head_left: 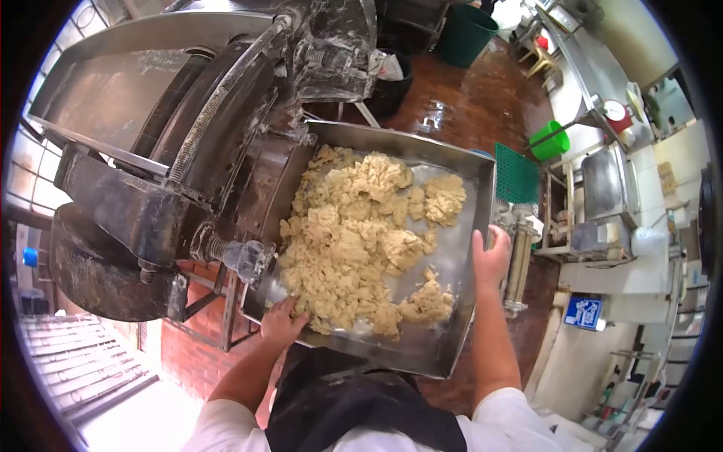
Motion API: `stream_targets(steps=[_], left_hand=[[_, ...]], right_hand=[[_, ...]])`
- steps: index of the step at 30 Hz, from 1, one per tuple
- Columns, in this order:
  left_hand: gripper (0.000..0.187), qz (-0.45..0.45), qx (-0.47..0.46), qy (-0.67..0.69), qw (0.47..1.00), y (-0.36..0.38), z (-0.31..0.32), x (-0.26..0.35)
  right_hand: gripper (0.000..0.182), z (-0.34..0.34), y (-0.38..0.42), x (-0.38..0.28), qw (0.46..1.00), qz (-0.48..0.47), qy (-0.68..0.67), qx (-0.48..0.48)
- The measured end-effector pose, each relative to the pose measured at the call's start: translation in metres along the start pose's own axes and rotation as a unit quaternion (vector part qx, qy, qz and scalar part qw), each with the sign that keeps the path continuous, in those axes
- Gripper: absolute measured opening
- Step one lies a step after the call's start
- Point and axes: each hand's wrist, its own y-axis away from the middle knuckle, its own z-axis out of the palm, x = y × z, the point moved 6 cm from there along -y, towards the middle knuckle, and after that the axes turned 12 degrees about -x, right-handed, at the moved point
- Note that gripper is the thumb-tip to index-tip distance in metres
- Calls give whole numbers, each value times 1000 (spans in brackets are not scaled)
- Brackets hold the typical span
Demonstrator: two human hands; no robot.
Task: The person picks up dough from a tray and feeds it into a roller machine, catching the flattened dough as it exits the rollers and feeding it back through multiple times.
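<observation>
A large rectangular metal tray (pixel 465 301) lies in front of me, holding a heap of crumbly pale-yellow dough (pixel 339 233). Most of the dough sits toward the tray's left and middle, with separate lumps nearer the right side. My left hand (pixel 280 325) grips the near left corner, its fingers over the rim and close to the dough. On the right side wall, my right hand (pixel 491 260) straddles the rim, thumb on the inner side and fingers outside. Neither hand has dough visibly in it.
A heavy dough roller machine (pixel 218 113) stands against the tray's left side, its flour-caked spring bolt (pixel 245 256) jutting close to the rim. Beyond are a dark green bin (pixel 465 36), a bright green bucket (pixel 550 141) and a green perforated crate (pixel 517 173). A metal counter (pixel 602 184) runs along the right.
</observation>
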Motion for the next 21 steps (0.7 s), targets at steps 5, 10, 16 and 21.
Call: stream_targets(steps=[5, 10, 16, 21], left_hand=[[59, -16, 12, 10, 1000, -4, 4, -3], [53, -31, 20, 4, 999, 8, 1, 0], [53, -41, 29, 5, 999, 10, 3, 2], [49, -44, 20, -23, 999, 13, 2, 6]], right_hand=[[60, 78, -35, -89, 905, 83, -297, -293], [92, 162, -57, -159, 946, -88, -90, -299], [99, 216, -105, -201, 868, -72, 100, -480], [83, 258, -119, -224, 800, -191, 392, -411]])
